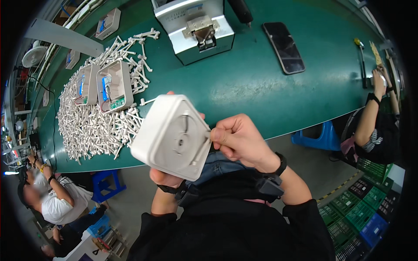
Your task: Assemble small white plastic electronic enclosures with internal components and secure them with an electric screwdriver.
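Observation:
My left hand [164,177] grips a white, rounded square plastic housing [152,130] from behind and below, with most of its fingers hidden. The housing is tilted above the table's front edge, and its face has a round recess with a small hole in the middle. At the right edge of that face, my right hand [238,141] is closed in a pinch on a slim white plastic rod [201,152]. The rod lies along the edge of the face, its upper end partly covered by the fingertips. To the left spreads a large pile of white plastic rods [80,137].
Two open white housings, the nearer one [127,82] with a blue battery and a green circuit board, sit on the pile. Behind stands a box-shaped device [200,41]; a phone [284,48] lies right of it on the green table [244,82]. Co-workers sit at both sides.

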